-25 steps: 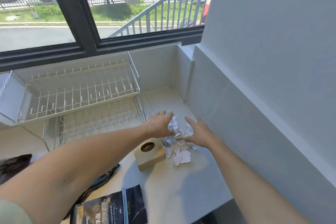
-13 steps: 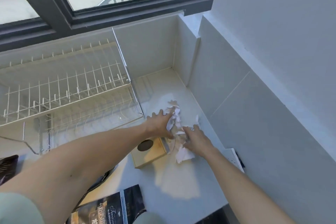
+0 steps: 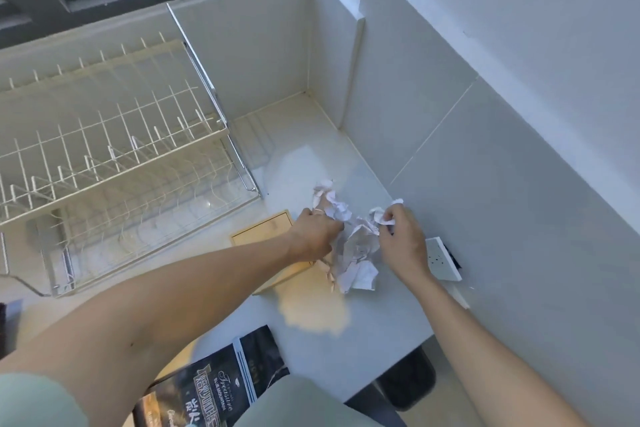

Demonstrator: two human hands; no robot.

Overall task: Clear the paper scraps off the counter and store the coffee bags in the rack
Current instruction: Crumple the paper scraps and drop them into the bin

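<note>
A bunch of crumpled white paper scraps (image 3: 356, 246) lies on the white counter (image 3: 388, 319) near the right wall. My left hand (image 3: 317, 234) grips the scraps from the left, and my right hand (image 3: 401, 239) grips them from the right, a small piece pinched in its fingers. A black coffee bag (image 3: 221, 388) lies at the counter's front edge, partly under my left arm. The cream wire rack (image 3: 104, 163) stands at the left with two tiers and nothing on them.
A small wooden box (image 3: 266, 236) sits just left of the scraps, partly hidden by my left forearm. A white wall socket (image 3: 443, 258) is on the right wall beside my right wrist. A dark bin (image 3: 408, 381) stands on the floor below the counter's edge.
My hands have closed in on the scraps from both sides and bunched them together, pulling them nearer. The view has tilted down, so the window has mostly left the frame.
</note>
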